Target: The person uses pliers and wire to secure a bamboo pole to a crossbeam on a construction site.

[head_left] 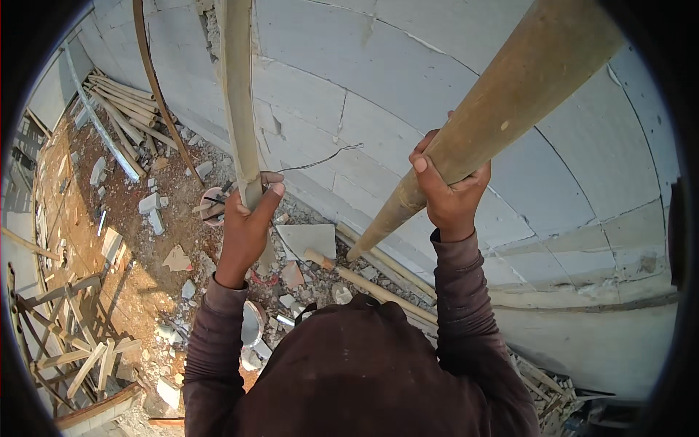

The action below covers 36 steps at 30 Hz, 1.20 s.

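My right hand (455, 193) is wrapped around a thick bamboo pole (510, 102). This pole slants from the upper right down to the rubble near the wall's foot. In my left hand (251, 229) is a narrower upright pole (239, 95), pale and flat-sided, gripped with the thumb across its front. Below that hand, the pole's lower part is mostly hidden. A thin dark wire (320, 160) sticks out beside the left hand, in front of the light block wall (306, 95).
Rubble and block pieces (149, 207) litter the ground. Bamboo poles (127, 109) are stacked at the far left; more bamboo (371, 285) lies along the wall's foot. Small buckets (212, 207) stand below. Wooden trestles (80, 342) are at the lower left.
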Each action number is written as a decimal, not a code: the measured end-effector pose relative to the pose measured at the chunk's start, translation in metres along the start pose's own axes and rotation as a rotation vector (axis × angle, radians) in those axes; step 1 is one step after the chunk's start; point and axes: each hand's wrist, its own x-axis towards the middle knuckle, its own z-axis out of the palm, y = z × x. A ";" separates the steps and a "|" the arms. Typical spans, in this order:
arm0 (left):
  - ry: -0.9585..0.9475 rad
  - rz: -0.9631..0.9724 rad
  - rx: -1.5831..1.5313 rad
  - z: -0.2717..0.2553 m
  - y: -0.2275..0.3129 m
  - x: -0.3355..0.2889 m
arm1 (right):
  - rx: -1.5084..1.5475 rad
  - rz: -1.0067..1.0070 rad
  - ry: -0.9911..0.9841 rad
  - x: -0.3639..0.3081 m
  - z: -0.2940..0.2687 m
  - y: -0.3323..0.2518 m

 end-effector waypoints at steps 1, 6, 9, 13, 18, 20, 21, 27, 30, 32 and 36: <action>0.002 -0.021 -0.009 0.004 -0.009 -0.003 | 0.002 -0.021 0.010 -0.002 -0.001 0.002; -0.128 0.053 -0.113 0.059 -0.061 -0.016 | -0.084 0.024 -0.069 -0.013 -0.010 -0.004; -0.340 0.073 -0.224 0.100 -0.095 -0.017 | -0.017 0.037 -0.037 -0.017 0.002 -0.016; -0.413 0.442 -0.072 0.139 -0.095 -0.006 | 0.050 0.035 0.002 -0.018 0.001 -0.015; -0.503 0.404 0.064 0.148 -0.094 0.015 | 0.041 0.032 -0.019 -0.016 -0.006 -0.012; -0.534 0.362 -0.045 0.152 -0.095 0.019 | 0.075 0.049 -0.014 -0.017 -0.004 -0.011; -0.534 0.365 -0.045 0.154 -0.096 0.019 | 0.078 0.049 -0.017 -0.017 -0.003 -0.010; -0.533 0.255 -0.218 0.160 -0.096 0.023 | 0.122 0.034 -0.024 -0.011 -0.006 -0.008; -0.527 0.299 -0.149 0.154 -0.094 0.030 | 0.139 0.021 -0.030 -0.006 -0.001 -0.003; -0.526 0.277 -0.100 0.147 -0.095 0.035 | 0.155 0.014 -0.031 -0.006 0.003 0.002; -0.512 0.294 -0.110 0.147 -0.093 0.034 | 0.172 0.028 -0.019 -0.011 0.002 0.004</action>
